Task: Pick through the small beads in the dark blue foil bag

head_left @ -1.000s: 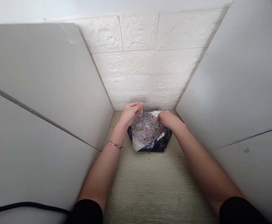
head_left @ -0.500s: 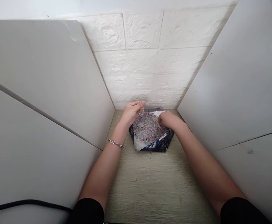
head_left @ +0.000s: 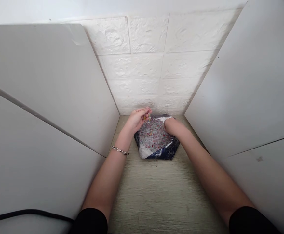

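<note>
My left hand (head_left: 138, 119) is pinched closed on a short string of clear and yellowish beads (head_left: 149, 117), which dangles from the fingertips above the far left part of a heap of small beads (head_left: 154, 135). The loose beads are clear, pink and red, and lie on a silver-lined, dark blue folded wrapper (head_left: 165, 153). At the heap's right side is my right hand (head_left: 173, 126), its fingers curled down close to the beads. Its fingertips are mostly hidden, so I cannot make out what is in them.
The wrapper lies on a wood-grained surface (head_left: 156, 191) in a narrow space. Grey-white panels stand on the left (head_left: 66, 81) and right (head_left: 244, 84). A white brick-patterned wall (head_left: 146, 65) closes the back. A black cable (head_left: 29, 212) runs along the lower left.
The bead string shows more clearly below my left fingers. My right hand has shifted slightly left over the beads. The view has moved a little.
</note>
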`<state>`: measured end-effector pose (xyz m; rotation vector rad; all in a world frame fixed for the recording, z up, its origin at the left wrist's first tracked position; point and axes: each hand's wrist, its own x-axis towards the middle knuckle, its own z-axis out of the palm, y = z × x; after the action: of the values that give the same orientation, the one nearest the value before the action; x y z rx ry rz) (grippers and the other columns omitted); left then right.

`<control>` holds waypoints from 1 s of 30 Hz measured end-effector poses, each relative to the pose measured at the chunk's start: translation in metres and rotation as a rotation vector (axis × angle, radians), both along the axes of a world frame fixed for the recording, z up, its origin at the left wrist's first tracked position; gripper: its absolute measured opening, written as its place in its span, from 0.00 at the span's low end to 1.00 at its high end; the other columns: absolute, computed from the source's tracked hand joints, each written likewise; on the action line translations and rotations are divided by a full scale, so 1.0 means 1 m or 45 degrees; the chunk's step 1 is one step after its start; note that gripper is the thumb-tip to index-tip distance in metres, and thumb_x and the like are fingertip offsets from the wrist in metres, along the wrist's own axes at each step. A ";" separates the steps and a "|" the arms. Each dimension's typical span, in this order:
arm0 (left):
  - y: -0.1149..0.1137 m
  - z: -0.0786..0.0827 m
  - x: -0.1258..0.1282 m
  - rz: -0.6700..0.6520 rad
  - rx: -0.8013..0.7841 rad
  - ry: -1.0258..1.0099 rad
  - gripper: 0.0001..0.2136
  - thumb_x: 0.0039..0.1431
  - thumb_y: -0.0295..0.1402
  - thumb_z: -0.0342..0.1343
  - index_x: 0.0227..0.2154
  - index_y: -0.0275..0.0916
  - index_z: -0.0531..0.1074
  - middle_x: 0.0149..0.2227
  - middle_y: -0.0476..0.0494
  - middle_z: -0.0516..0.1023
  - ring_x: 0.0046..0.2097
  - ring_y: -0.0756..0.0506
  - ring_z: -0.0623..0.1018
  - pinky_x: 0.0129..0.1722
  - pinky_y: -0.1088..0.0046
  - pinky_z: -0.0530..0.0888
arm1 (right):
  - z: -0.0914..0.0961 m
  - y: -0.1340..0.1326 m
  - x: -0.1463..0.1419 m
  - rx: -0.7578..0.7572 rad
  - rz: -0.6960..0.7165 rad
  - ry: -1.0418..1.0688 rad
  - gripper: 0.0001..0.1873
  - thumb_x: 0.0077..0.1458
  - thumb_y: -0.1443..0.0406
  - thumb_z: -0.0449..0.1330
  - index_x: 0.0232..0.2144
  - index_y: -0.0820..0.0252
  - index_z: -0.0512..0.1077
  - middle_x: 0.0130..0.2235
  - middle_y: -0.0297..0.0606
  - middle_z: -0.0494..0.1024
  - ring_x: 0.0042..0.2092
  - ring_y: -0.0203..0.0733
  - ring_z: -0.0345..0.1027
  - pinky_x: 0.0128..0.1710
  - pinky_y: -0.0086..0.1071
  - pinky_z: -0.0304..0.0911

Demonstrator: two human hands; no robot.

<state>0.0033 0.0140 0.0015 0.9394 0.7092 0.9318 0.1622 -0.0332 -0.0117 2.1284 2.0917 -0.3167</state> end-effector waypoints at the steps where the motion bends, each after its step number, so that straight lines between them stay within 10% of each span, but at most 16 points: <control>1: 0.000 0.000 0.000 -0.021 0.000 0.014 0.06 0.46 0.31 0.60 0.23 0.33 0.72 0.25 0.48 0.72 0.23 0.57 0.67 0.25 0.79 0.66 | 0.001 0.001 0.000 -0.026 0.017 -0.007 0.16 0.48 0.74 0.50 0.39 0.67 0.73 0.39 0.50 0.75 0.40 0.43 0.69 0.35 0.28 0.59; 15: -0.008 0.005 0.000 -0.219 -0.036 0.212 0.05 0.46 0.29 0.58 0.22 0.31 0.72 0.24 0.46 0.71 0.23 0.56 0.66 0.24 0.78 0.63 | 0.027 -0.001 0.011 0.188 0.067 0.505 0.15 0.55 0.65 0.41 0.28 0.63 0.66 0.33 0.40 0.73 0.32 0.36 0.62 0.30 0.26 0.54; 30: -0.006 0.004 0.002 -0.036 0.116 0.117 0.07 0.42 0.34 0.61 0.23 0.35 0.74 0.26 0.47 0.74 0.25 0.56 0.68 0.23 0.79 0.61 | 0.015 -0.005 0.002 -0.081 0.085 0.074 0.13 0.46 0.76 0.52 0.33 0.65 0.73 0.37 0.44 0.76 0.39 0.39 0.68 0.35 0.26 0.57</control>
<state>0.0057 0.0085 0.0050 1.0758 0.7340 0.9066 0.1642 -0.0383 0.0038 2.0328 2.1480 -0.4359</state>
